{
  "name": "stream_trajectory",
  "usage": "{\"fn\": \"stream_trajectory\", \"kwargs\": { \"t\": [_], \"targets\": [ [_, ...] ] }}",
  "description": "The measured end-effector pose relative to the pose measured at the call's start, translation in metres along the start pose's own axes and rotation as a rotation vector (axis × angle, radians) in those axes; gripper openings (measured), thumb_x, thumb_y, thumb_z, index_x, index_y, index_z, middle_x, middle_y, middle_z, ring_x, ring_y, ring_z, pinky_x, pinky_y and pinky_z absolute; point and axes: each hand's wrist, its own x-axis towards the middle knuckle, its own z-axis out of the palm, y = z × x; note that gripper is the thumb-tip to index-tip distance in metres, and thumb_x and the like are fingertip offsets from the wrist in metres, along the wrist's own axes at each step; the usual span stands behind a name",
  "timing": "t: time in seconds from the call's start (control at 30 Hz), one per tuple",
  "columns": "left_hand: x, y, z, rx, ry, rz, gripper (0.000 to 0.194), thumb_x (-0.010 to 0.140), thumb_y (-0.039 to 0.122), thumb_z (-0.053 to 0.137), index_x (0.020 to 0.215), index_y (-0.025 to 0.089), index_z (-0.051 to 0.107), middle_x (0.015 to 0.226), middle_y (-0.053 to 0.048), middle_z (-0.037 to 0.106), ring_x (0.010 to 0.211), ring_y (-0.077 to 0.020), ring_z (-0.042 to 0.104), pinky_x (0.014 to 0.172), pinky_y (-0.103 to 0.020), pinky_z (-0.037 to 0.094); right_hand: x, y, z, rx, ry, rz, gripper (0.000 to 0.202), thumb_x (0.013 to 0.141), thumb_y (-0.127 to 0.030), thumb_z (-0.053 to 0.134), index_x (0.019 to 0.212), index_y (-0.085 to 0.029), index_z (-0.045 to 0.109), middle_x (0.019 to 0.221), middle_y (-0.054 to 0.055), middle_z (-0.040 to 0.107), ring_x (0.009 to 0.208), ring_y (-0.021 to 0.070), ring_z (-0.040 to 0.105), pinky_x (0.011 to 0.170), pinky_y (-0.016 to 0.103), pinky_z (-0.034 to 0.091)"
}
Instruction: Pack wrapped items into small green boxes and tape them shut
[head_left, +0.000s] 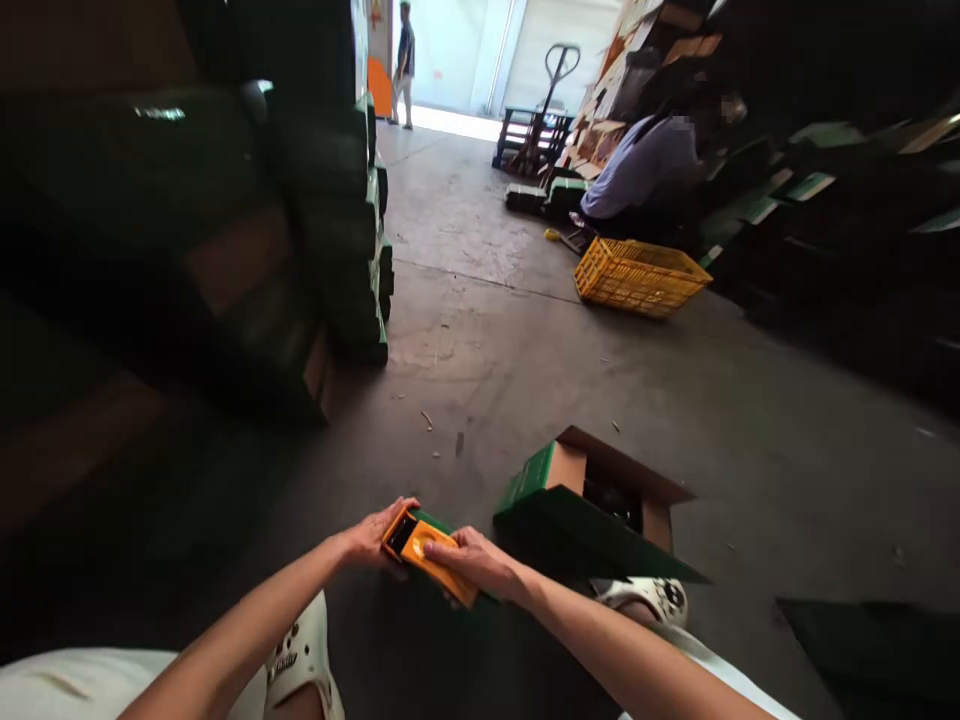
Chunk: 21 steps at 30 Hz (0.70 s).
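Low in front of me, both hands are on a small orange-and-green box with a dark opening near its left end. My left hand grips that left end, its fingers bent around the edge. On the right side, my right hand holds the orange top, the thumb lying flat on it. Just beyond my right hand a green carton stands on the floor with its flaps raised. Dark items show inside it, too shadowed to name.
Stacked green cartons rise on the left. A yellow plastic crate stands ahead on the right, beside a crouching person. Farther back are a pallet jack and a standing person. A dark green flap lies at lower right.
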Motion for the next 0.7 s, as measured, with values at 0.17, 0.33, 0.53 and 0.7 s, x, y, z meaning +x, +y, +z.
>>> {"fn": "stream_trajectory", "kwargs": {
  "t": [0.17, 0.33, 0.53, 0.7],
  "targets": [
    [-0.009, 0.006, -0.009, 0.251, -0.037, -0.114, 0.121, 0.056, 0.058, 0.093, 0.158, 0.037, 0.031, 0.170, -0.011, 0.030, 0.162, -0.0384, 0.008, 0.127, -0.065, 0.008, -0.038, 0.013, -0.012, -0.011, -0.003, 0.075, 0.062, 0.075, -0.079, 0.073, 0.082, -0.019, 0.062, 0.065, 0.000, 0.065, 0.057, 0.0154, 0.064, 0.052, 0.024, 0.053],
    [-0.011, 0.018, -0.014, 0.358, -0.074, -0.129, 0.125, 0.060, 0.068, 0.087, 0.162, 0.035, 0.023, 0.174, -0.014, 0.017, 0.161, -0.0403, 0.001, 0.125, -0.069, 0.011, -0.088, 0.031, -0.043, -0.084, 0.017, 0.050, 0.064, 0.077, -0.082, 0.068, 0.084, -0.019, 0.061, 0.066, -0.002, 0.065, 0.056, 0.0144, 0.064, 0.050, 0.022, 0.051],
    [-0.005, 0.043, -0.003, 0.648, -0.134, 0.067, 0.130, 0.065, 0.063, 0.084, 0.167, 0.028, 0.012, 0.176, -0.015, 0.005, 0.162, -0.0389, -0.002, 0.126, -0.066, 0.001, -0.085, 0.044, -0.040, -0.086, 0.034, 0.046, 0.068, 0.071, -0.085, 0.070, 0.083, -0.019, 0.061, 0.065, -0.001, 0.065, 0.056, 0.0150, 0.065, 0.049, 0.022, 0.053],
    [-0.004, 0.046, 0.022, 0.749, -0.118, 0.142, 0.142, 0.053, 0.066, 0.089, 0.166, 0.019, 0.017, 0.172, -0.022, 0.018, 0.160, -0.0415, 0.012, 0.127, -0.063, -0.006, -0.086, 0.048, -0.037, -0.039, 0.022, 0.039, 0.069, 0.069, -0.085, 0.073, 0.084, -0.019, 0.061, 0.062, -0.001, 0.066, 0.054, 0.0151, 0.064, 0.049, 0.023, 0.054]
  ]
}}
